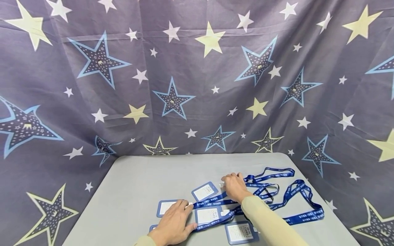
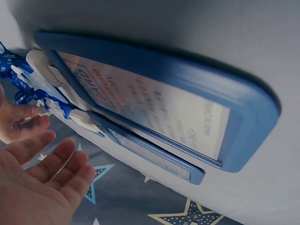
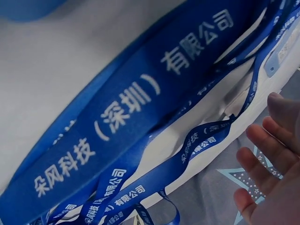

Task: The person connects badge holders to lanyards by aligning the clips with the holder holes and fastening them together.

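Observation:
Several blue-framed ID card holders lie on the table with blue printed lanyards. In the head view my left hand (image 1: 173,223) is over the left holders, beside the middle card holder (image 1: 207,216). Its fingers look spread and loosely bent in the left wrist view, beside a large card holder (image 2: 154,101). My right hand (image 1: 234,187) is over the lanyards (image 1: 274,176), just right of the upper card holder (image 1: 204,191) and its white clip. In the right wrist view its fingers (image 3: 265,140) are relaxed, with nothing visible between them, near a lanyard strap (image 3: 126,108).
The lanyards lie in loose, crossing loops toward the right edge of the grey table (image 1: 138,177). Another card holder (image 1: 241,232) is near the front, by the right sleeve (image 1: 267,218). A star-patterned curtain (image 1: 184,68) hangs behind and around the table.

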### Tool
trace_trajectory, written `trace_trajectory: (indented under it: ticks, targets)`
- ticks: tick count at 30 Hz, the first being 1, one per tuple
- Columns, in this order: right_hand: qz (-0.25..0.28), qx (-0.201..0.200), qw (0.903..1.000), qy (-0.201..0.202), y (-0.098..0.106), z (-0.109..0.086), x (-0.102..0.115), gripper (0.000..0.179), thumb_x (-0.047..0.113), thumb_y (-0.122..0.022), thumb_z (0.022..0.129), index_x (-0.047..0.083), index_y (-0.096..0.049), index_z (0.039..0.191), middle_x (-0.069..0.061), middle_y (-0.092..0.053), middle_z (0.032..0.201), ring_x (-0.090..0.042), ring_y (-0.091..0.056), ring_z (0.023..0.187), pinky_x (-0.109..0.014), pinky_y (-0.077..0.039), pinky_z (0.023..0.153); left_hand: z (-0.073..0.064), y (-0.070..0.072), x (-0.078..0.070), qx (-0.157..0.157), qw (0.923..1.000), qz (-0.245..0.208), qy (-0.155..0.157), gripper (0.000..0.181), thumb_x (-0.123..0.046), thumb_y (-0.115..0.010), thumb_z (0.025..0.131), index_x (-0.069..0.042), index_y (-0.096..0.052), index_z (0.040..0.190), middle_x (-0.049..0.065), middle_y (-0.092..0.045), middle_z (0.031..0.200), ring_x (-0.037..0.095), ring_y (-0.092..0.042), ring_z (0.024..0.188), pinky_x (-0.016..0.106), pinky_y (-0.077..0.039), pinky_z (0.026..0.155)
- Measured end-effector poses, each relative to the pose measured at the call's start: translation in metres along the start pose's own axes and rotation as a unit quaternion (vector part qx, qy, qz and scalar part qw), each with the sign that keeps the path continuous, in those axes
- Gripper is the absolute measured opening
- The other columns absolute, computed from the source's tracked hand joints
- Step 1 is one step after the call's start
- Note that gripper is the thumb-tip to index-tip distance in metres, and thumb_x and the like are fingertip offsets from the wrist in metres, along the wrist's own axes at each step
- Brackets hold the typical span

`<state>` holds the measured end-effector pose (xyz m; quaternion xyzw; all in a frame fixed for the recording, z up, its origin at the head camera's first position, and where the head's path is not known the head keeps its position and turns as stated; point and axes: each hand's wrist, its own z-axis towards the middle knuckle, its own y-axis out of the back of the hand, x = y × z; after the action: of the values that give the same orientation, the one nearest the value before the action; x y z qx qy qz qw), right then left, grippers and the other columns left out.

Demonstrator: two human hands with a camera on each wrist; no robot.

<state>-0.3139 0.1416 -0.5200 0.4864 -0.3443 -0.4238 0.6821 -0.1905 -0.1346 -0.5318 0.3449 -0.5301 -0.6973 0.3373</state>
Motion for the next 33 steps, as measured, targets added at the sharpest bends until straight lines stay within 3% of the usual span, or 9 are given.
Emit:
trace_trajectory:
  ticks: [13, 20, 27, 33]
  targets:
    - [-0.006, -0.013, 0.9999, 0.002, -0.008, 0.003, -0.007, 0.014, 0.015, -0.084, 0.080, 0.014, -0.070, 0.084, -0.003, -0.071, 0.082, -0.023, -0.056, 0.076, -0.044, -0.039, 0.075, 0.000, -0.002, 0.003, 0.007, 0.9999, 0.000, 0.010, 0.066, -0.054, -0.062, 0.096, -0.004, -0.060, 0.139, 0.014, -0.058, 0.138, 0.033, -0.050, 0.133, 0.051, -0.041, 0.114]
    - [-0.026, -0.001, 0.9996, 0.007, -0.016, 0.006, -0.008, 0.014, 0.015, -0.083, 0.081, 0.015, -0.074, 0.091, -0.002, -0.074, 0.089, -0.023, -0.060, 0.082, -0.043, -0.039, 0.077, 0.002, -0.001, 0.003, 0.000, 1.0000, 0.006, 0.006, 0.065, -0.053, -0.062, 0.096, -0.005, -0.060, 0.140, 0.012, -0.059, 0.137, 0.031, -0.050, 0.132, 0.049, -0.041, 0.114]
    - [-0.035, 0.014, 0.9992, 0.011, -0.018, 0.007, -0.004, 0.014, 0.023, -0.084, 0.084, 0.018, -0.074, 0.094, -0.001, -0.077, 0.094, -0.025, -0.061, 0.093, -0.053, -0.038, 0.091, 0.001, 0.001, 0.002, -0.003, 1.0000, 0.007, 0.002, 0.065, -0.052, -0.064, 0.096, -0.004, -0.061, 0.139, 0.013, -0.059, 0.135, 0.031, -0.052, 0.130, 0.049, -0.042, 0.112]
    - [-0.048, 0.009, 0.9987, 0.013, -0.023, 0.007, -0.003, 0.014, 0.010, -0.080, 0.082, 0.016, -0.074, 0.094, -0.002, -0.076, 0.095, -0.026, -0.062, 0.095, -0.058, -0.036, 0.099, 0.001, -0.001, 0.002, -0.004, 0.9999, 0.010, 0.005, 0.064, -0.052, -0.063, 0.096, -0.004, -0.061, 0.139, 0.012, -0.059, 0.135, 0.030, -0.051, 0.131, 0.048, -0.042, 0.113]
